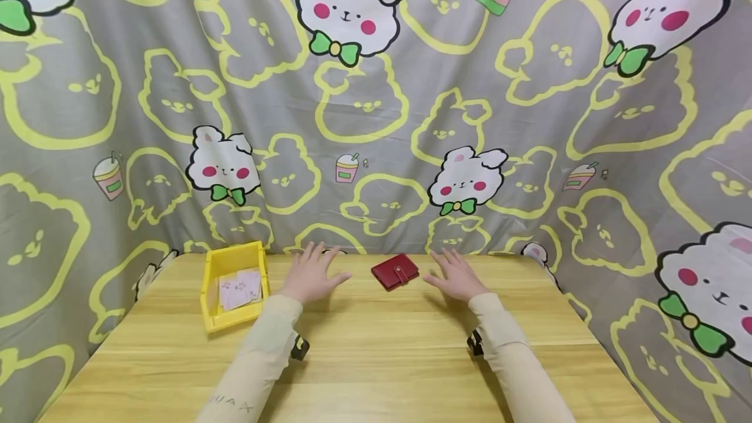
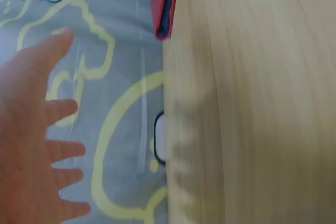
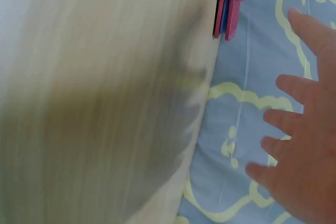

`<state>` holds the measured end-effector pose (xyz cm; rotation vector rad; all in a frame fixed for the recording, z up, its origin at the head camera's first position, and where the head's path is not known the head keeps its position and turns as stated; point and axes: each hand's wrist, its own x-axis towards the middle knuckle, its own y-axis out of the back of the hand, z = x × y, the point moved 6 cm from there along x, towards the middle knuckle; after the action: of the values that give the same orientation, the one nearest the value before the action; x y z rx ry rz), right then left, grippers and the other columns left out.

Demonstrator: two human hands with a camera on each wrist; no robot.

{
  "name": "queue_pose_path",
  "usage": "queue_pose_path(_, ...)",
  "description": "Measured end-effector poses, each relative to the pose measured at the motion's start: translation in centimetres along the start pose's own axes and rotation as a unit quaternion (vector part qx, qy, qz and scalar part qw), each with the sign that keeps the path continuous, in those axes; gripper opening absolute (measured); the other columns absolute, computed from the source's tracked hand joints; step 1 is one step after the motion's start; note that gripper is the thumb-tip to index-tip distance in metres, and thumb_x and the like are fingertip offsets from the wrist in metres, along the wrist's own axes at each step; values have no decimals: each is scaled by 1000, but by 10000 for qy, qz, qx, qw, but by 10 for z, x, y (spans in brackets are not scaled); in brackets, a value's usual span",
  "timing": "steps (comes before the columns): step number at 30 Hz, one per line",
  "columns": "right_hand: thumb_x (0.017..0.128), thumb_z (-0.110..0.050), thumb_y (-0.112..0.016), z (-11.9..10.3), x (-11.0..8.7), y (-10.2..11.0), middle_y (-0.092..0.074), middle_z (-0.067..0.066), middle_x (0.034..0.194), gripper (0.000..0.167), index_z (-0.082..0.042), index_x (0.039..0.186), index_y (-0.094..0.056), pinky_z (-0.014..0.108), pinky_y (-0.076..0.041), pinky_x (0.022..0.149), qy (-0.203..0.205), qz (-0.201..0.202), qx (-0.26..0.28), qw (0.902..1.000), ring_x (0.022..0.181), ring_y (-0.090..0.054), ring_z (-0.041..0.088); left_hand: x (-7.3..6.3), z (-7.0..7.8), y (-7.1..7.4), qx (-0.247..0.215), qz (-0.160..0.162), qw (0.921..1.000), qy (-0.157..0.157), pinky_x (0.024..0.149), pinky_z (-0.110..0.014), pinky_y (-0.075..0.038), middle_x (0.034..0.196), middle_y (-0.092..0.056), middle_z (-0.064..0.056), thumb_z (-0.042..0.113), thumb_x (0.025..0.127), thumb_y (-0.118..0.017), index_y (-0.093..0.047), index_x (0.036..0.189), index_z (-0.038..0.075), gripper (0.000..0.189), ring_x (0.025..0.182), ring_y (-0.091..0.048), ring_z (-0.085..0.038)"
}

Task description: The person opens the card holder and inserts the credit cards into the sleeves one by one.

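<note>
A small red wallet (image 1: 395, 271) with a snap strap lies closed on the wooden table, between the two hands. Left of it, my left hand (image 1: 311, 274) is held over the table with fingers spread and nothing in them. My right hand (image 1: 458, 277) is just to the wallet's right, fingers spread too, and apart from it. In the left wrist view the wallet (image 2: 165, 4) shows its open edge with a dark inside. The right wrist view shows the strap side of the wallet (image 3: 230, 4).
A yellow plastic bin (image 1: 208, 302) stands on the table at the left, with several pinkish printed cards (image 1: 241, 289) inside. The wooden table (image 1: 388, 371) reaches back to a grey patterned curtain (image 1: 376, 109), which also hangs along both sides.
</note>
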<state>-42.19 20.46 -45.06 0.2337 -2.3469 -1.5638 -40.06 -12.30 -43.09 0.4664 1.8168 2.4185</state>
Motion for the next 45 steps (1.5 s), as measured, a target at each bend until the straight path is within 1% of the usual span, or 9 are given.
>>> queue_pose_path(4,97,-35,-58,-4,10,-6,-38,29,150,65,1,147,-38,60,-29,114,105,34,411,9991,138,-35,48,13,19,-6,-209,139,9993,-295,113,-60,-32,148,-44,-18,64,88,-55,-44,146,17,76,140,-36,-41)
queue_pose_path(8,95,-23,-61,-8,19,-11,-49,29,141,56,6,140,-45,57,-36,111,172,152,687,9974,130,-46,46,25,36,-20,-331,-28,9983,-472,110,-53,-39,143,-51,-17,57,87,-62,-47,144,14,72,132,-48,-38)
queue_pose_path(15,93,-17,-64,-8,33,-28,-59,28,130,45,8,130,-55,52,-50,98,47,181,771,9968,113,-61,43,39,62,-52,-306,-910,9935,-607,106,-49,-44,140,-53,-19,38,89,-68,-48,143,11,63,128,-53,-37)
queue_pose_path(20,92,-14,-64,-13,40,-38,-65,26,121,37,8,122,-61,49,-52,95,29,87,813,9966,109,-64,40,46,72,-66,-89,-989,9930,-642,100,-47,-50,135,-59,-15,34,88,-69,-53,139,11,59,121,-58,-34)
queue_pose_path(25,89,-11,-66,-21,41,-41,-72,15,97,23,2,107,-69,38,-54,78,-3,40,729,9973,85,-65,23,48,74,-69,165,-1011,9930,-588,103,-49,-46,137,-58,-12,36,88,-67,-56,137,13,56,126,-54,-33)
queue_pose_path(30,87,-10,-69,-28,38,-43,-69,10,86,21,2,105,-70,27,-45,63,-14,-31,665,9978,70,-53,14,40,75,-67,338,-975,9929,-599,103,-50,-44,137,-58,-10,40,88,-66,-58,136,15,54,127,-51,-35)
queue_pose_path(35,88,-12,-69,-35,34,-45,-69,10,89,29,2,112,-69,29,-46,67,14,-218,546,9983,72,-53,14,22,79,-58,529,-831,9918,-819,105,-51,-42,131,-62,-11,41,87,-68,-60,132,12,54,125,-52,-33)
queue_pose_path(41,86,-12,-70,-48,32,-48,-70,11,93,28,2,111,-69,31,-48,71,328,-423,354,9979,75,-56,15,-1,82,-51,921,-592,9874,-1138,106,-53,-42,120,-66,-10,41,85,-70,-65,124,12,49,117,-57,-32)
queue_pose_path(45,86,-12,-71,-55,28,-50,-68,8,87,29,1,112,-69,28,-46,68,499,-576,329,9966,71,-53,12,-17,85,-48,1164,-530,9824,-1359,104,-52,-43,115,-68,-10,41,84,-70,-66,120,12,46,114,-59,-32)
